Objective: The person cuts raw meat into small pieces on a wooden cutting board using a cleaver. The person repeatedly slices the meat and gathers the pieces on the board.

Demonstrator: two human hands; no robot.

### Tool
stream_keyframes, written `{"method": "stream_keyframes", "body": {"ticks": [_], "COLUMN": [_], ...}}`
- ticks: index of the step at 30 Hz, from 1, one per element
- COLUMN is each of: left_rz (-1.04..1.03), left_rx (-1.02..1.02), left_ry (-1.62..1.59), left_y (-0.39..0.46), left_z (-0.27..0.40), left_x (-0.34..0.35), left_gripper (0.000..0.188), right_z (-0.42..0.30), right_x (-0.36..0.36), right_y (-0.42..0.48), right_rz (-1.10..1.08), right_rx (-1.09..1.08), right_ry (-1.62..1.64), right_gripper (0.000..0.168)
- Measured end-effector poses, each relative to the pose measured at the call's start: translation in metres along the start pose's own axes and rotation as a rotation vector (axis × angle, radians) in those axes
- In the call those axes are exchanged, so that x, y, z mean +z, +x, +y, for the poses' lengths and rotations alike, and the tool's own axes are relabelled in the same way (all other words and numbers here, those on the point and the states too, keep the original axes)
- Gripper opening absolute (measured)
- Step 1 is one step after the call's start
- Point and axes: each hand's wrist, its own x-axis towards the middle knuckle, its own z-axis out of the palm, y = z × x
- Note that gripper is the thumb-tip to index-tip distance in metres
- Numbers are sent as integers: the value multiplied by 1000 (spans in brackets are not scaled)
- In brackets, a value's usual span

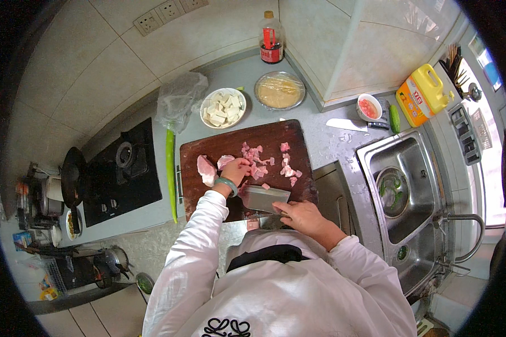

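Observation:
On a dark wooden cutting board [219, 145], my right hand [300, 217] holds a meat cleaver [263, 198], its broad blade lying low over the board's near part. One small meat cube [265, 186] lies at the blade's far edge. My left hand [235, 172], with a jade-like bangle on the wrist, has its fingers on or just above the pile of cut raw meat [253, 158]; whether they pinch a piece is unclear. A larger chunk of raw meat [206, 169] lies at the left, another piece [225, 161] beside my left hand. More meat cubes [287, 164] lie at the right.
Beyond the board stand a bowl of white tofu-like cubes [222, 110], a film-covered dish [279, 90] and a sauce bottle [271, 42]. A green stalk [170, 168] lies left, near the gas hob [122, 168]. Right are a kitchen knife [348, 124], a small bowl [368, 107] and a sink [373, 168].

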Motion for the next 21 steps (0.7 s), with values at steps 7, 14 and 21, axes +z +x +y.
{"method": "stream_keyframes", "body": {"ticks": [7, 14, 21], "left_rz": [36, 7, -168], "left_rx": [-49, 78, 269], "left_ry": [615, 621, 597], "left_y": [-38, -23, -21], "left_z": [51, 42, 56], "left_x": [-1, 14, 31], "left_gripper": [21, 26, 36], "right_z": [0, 5, 3], "right_x": [-3, 0, -5], "right_y": [-5, -1, 8], "right_rz": [-35, -17, 26], "right_rx": [70, 20, 13], "right_ry": [20, 28, -9], "right_gripper": [45, 45, 44]}}
